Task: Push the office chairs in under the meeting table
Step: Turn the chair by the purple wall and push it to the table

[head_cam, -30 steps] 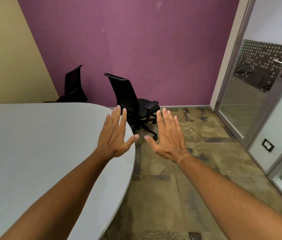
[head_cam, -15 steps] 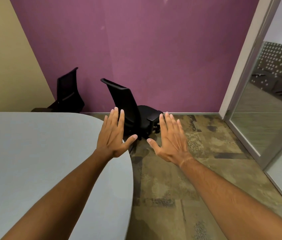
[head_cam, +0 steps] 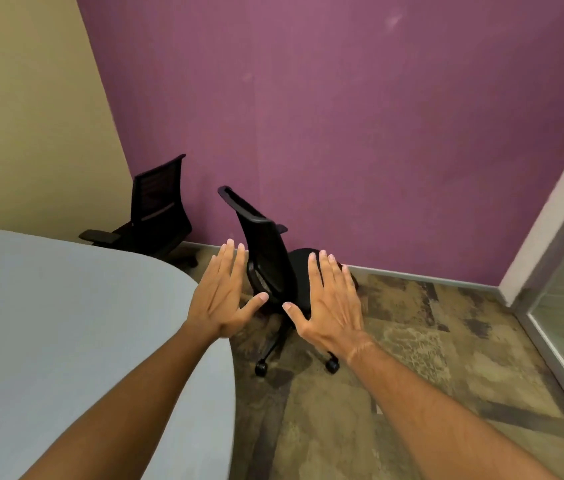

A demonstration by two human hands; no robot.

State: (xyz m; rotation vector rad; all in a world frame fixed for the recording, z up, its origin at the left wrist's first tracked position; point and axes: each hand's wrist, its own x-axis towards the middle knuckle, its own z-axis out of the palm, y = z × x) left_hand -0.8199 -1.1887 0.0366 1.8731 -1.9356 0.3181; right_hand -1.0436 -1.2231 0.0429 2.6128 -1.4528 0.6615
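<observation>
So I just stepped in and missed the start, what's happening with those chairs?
A person is reaching both open hands, left hand and right hand, toward the nearer black chair, which stands out on the carpet off the end of the grey meeting table. Neither hand is touching it. A second black chair sits near the corner behind the table. Neither chair is tucked in.

A patterned brown and grey carpeted floor [head_cam: 429,368] carries two black wheeled chairs. The nearer chair [head_cam: 270,258] stands just off the rounded end of the pale grey table [head_cam: 66,323]. The farther chair [head_cam: 156,209] stands by the wall corner, behind the table's edge.
</observation>
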